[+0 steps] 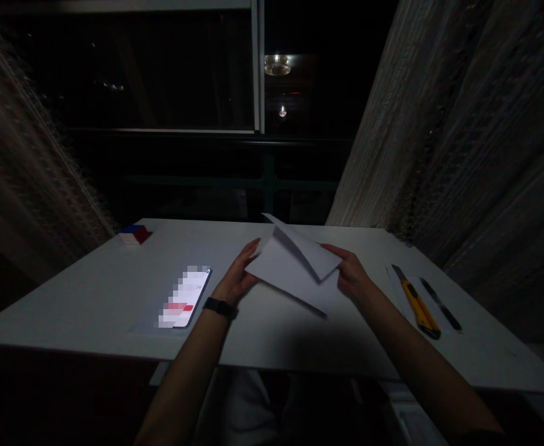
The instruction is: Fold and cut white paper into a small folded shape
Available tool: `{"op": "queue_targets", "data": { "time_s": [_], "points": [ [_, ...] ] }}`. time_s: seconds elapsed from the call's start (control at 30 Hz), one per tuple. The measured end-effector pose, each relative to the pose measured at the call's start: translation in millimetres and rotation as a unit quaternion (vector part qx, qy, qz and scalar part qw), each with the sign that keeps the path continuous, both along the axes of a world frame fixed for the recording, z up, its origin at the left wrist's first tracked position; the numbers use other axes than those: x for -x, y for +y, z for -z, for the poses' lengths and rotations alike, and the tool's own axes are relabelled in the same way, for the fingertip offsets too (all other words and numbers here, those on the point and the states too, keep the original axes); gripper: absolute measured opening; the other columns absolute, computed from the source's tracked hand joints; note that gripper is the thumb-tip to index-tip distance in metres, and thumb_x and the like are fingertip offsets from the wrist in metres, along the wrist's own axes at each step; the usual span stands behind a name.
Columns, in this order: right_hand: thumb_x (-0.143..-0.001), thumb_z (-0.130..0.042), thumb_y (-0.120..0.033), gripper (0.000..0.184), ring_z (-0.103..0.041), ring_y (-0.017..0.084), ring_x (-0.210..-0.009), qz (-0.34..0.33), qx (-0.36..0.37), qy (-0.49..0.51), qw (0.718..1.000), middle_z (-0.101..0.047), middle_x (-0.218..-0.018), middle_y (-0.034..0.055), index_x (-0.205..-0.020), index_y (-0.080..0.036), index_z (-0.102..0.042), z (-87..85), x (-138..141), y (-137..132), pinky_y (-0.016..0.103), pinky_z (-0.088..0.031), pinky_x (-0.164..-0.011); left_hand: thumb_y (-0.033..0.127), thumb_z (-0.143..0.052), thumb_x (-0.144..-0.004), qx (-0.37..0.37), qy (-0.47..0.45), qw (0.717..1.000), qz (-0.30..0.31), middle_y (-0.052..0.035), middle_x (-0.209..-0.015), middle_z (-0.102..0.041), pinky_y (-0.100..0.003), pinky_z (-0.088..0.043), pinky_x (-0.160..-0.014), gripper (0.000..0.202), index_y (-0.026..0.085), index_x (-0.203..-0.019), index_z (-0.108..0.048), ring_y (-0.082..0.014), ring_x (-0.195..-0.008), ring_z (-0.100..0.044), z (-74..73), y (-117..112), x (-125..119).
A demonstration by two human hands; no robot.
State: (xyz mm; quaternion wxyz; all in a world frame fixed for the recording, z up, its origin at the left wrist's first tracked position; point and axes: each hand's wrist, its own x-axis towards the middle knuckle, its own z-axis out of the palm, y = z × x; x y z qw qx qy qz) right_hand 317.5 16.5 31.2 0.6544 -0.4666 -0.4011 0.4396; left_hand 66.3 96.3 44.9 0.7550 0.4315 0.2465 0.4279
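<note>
Fingers (252, 245) of left hand (235, 279) and right hand (353, 275) grip folded paper (279, 263) between them, its lower edge slanting toward the table's (90, 297) near edge.

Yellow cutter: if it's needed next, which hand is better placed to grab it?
Right, I'd say: the right hand is nearer the yellow cutter, which lies outside the right forearm; the left hand is across the folded paper. Both hold that paper, so the right would likely release first.

A black, watch-like band (219, 307) circles the left wrist (224, 297), and a dark sleeve edge (484, 435) shows on the right arm (406, 347).
</note>
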Motion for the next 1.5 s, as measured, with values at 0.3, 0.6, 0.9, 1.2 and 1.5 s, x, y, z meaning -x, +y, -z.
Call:
{"op": "queue_targets", "data": {
  "time_s": [0.3,0.6,0.9,1.2,1.5],
  "points": [
    [-0.064,-0.064,-0.015,0.025,-0.043,0.025,-0.121,-0.068,-0.075,-0.219,0.97,-0.045,-0.134,0.0038,-0.087,-0.024,-0.072,5.7,13.0,-1.5,0.038,-0.033,-0.1,0.043,-0.066,-0.07,-0.006,-0.009,0.999,-0.051,-0.0083,-0.089,-0.063,-0.029,-0.053,-0.064,0.041,0.012,-0.096,-0.059,-0.017,-0.076,-0.061,10.0,5.9,-3.1],
    [-0.051,-0.076,-0.014,0.086,-0.048,0.028,-0.115,-0.368,0.022,-0.052,0.928,-0.027,-0.144,0.0094,-0.129,-0.03,-0.043,-19.3,5.8,-26.5,0.037,-0.046,-0.085,0.034,-0.074,-0.06,-0.075,0.059,0.976,-0.195,-0.0087,-0.086,-0.066,-0.03,-0.048,-0.07,0.045,0.011,-0.095,-0.057,-0.0172,-0.076,-0.061,21.1,16.1,-2.6],
    [-0.071,-0.064,-0.039,0.062,-0.061,0.021,-0.09,-0.133,0.056,0.044,0.989,-0.059,-0.112,0.0043,-0.128,-0.032,-0.039,-7.4,46.0,-1.5,0.034,-0.05,-0.074,0.031,-0.067,-0.068,-0.217,0.144,0.964,-0.061,-0.003,-0.084,-0.06,-0.024,-0.045,-0.061,0.042,0.016,-0.103,-0.053,-0.0131,-0.069,-0.057,25.4,-4.2,-18.3],
    [-0.052,-0.078,-0.031,0.052,-0.059,0.017,-0.063,0.049,0.078,-0.053,0.994,-0.061,-0.082,0.0026,-0.099,-0.024,-0.056,-8.3,49.5,16.4,0.03,-0.049,-0.055,0.032,-0.066,-0.068,-0.214,0.156,0.962,-0.067,0.0013,-0.066,-0.057,-0.02,-0.04,-0.049,0.038,0.015,-0.099,-0.054,-0.0101,-0.054,-0.053,28.4,-4.1,-23.0],
    [-0.05,-0.075,-0.039,0.037,-0.053,0.014,-0.053,0.053,0.06,-0.082,0.993,-0.06,-0.063,-0.0019,-0.077,-0.019,-0.06,1.0,38.9,11.9,0.026,-0.04,-0.049,0.027,-0.072,-0.057,-0.192,0.165,0.962,-0.106,0.0041,-0.05,-0.054,-0.019,-0.035,-0.043,0.029,0.012,-0.08,-0.063,-0.0076,-0.043,-0.047,22.6,-2.9,-24.3]
  ]
}}
